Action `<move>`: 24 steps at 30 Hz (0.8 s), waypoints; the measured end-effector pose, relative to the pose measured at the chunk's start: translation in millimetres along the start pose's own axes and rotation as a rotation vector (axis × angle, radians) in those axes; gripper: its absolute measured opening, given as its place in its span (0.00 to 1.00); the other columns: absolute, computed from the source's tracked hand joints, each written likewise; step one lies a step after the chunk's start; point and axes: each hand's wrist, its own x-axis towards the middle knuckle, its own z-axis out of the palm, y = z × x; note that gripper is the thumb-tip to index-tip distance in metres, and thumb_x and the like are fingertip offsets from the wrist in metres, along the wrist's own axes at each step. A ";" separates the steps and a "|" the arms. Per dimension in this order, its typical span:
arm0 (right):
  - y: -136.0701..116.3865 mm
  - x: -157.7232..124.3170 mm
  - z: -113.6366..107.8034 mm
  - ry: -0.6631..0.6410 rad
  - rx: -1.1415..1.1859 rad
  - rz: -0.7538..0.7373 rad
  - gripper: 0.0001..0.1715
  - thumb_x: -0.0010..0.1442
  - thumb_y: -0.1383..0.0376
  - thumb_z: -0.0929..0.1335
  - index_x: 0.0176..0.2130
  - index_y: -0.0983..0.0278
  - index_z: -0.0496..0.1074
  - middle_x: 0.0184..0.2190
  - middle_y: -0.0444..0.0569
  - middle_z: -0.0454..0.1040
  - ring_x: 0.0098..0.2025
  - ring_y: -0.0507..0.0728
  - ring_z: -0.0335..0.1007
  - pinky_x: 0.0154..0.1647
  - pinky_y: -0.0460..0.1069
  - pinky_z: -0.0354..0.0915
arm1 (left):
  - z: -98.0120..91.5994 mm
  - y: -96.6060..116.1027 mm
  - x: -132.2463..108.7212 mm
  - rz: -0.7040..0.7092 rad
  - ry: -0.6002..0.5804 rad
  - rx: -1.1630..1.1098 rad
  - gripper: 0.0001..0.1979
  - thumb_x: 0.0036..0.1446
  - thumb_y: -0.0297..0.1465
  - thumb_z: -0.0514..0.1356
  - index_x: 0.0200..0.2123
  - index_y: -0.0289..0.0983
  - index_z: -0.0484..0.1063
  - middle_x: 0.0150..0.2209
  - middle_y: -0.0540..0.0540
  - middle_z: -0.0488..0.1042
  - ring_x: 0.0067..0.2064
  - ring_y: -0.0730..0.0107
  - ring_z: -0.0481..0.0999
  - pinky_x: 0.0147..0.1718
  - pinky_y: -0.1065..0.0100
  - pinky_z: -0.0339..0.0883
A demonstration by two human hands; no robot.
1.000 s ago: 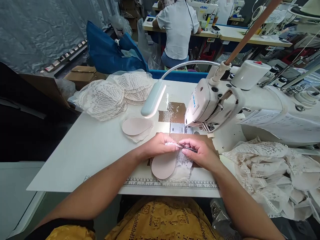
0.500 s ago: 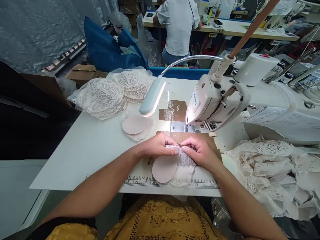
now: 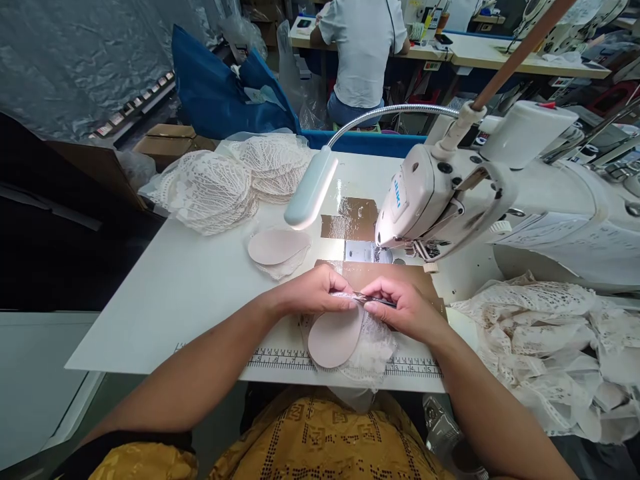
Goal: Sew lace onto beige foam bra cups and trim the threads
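My left hand (image 3: 314, 291) is closed on the top edge of a beige oval pad (image 3: 334, 337) that lies over a piece of white lace (image 3: 374, 347). My right hand (image 3: 400, 308) pinches a thin dark metal tool (image 3: 377, 301), perhaps tweezers or snips, with its tip at the same edge. Both hands meet just in front of the needle area of a white sewing machine (image 3: 440, 200). The work hangs over the ruler strip (image 3: 280, 361) at the table's front edge.
Another beige pad on lace (image 3: 277, 248) lies under the gooseneck lamp (image 3: 310, 193). Stacks of lace cups (image 3: 215, 190) sit at the back left. A heap of lace pieces (image 3: 550, 340) lies at the right. A person in a white shirt (image 3: 363, 50) sits at a far table.
The hands have barely moved, staying together on the pad's edge. The pad and lace have slipped slightly toward the table's front edge. The view shifted a little.
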 end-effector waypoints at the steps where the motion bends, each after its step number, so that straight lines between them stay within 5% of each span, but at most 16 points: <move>1: -1.0 0.5 1.2 -0.004 -0.004 0.001 0.11 0.59 0.60 0.69 0.41 0.61 0.75 0.33 0.44 0.75 0.33 0.53 0.68 0.33 0.47 0.63 | 0.5 -0.2 0.3 0.003 -0.009 0.000 0.15 0.56 0.39 0.62 0.31 0.30 0.77 0.22 0.50 0.66 0.24 0.77 0.61 0.22 0.75 0.53; 8: -2.9 1.5 6.3 0.070 -0.033 -0.018 0.08 0.60 0.61 0.68 0.37 0.61 0.75 0.33 0.45 0.76 0.34 0.53 0.70 0.34 0.47 0.64 | 2.9 4.5 1.4 0.009 -0.007 -0.001 0.15 0.56 0.38 0.62 0.27 0.31 0.75 0.20 0.52 0.62 0.22 0.79 0.57 0.19 0.75 0.49; 14: -3.6 2.1 8.5 0.077 -0.001 0.086 0.18 0.56 0.57 0.71 0.45 0.61 0.73 0.35 0.45 0.75 0.35 0.55 0.70 0.35 0.48 0.65 | 4.1 5.1 2.4 0.049 0.010 0.009 0.12 0.56 0.36 0.62 0.38 0.33 0.79 0.32 0.46 0.76 0.32 0.72 0.71 0.27 0.74 0.62; 17: -6.6 2.9 7.3 0.083 -0.103 0.109 0.09 0.57 0.59 0.69 0.36 0.62 0.76 0.30 0.44 0.75 0.33 0.54 0.69 0.33 0.48 0.62 | -3.8 4.7 -1.2 0.003 -0.053 0.050 0.15 0.54 0.34 0.62 0.44 0.34 0.77 0.36 0.45 0.77 0.34 0.71 0.73 0.28 0.74 0.63; 24: -2.8 1.3 2.7 0.163 -0.099 0.182 0.13 0.59 0.58 0.66 0.30 0.63 0.74 0.25 0.43 0.70 0.27 0.52 0.62 0.27 0.47 0.57 | -28.0 3.9 -10.7 -0.107 0.026 0.073 0.15 0.52 0.33 0.63 0.42 0.33 0.75 0.29 0.50 0.69 0.29 0.75 0.66 0.27 0.74 0.58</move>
